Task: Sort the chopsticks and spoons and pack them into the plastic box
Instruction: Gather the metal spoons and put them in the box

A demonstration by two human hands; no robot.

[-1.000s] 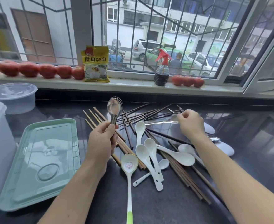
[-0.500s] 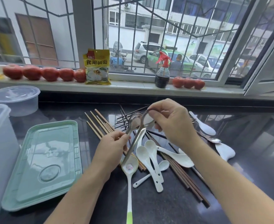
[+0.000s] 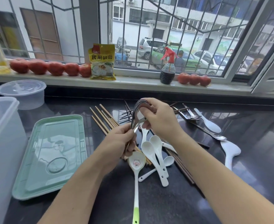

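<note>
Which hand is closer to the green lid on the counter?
Left. The left hand is just right of the green lid; the right hand is farther right, past it.

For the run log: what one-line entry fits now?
left hand holds metal spoons | right hand pinches their bowls | plastic box untouched

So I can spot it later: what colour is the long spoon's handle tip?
Bright green on the long spoon, clearest in the head view.

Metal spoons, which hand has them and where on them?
Both: left hand grips the metal spoons by their handles; right hand holds their bowls.
</note>
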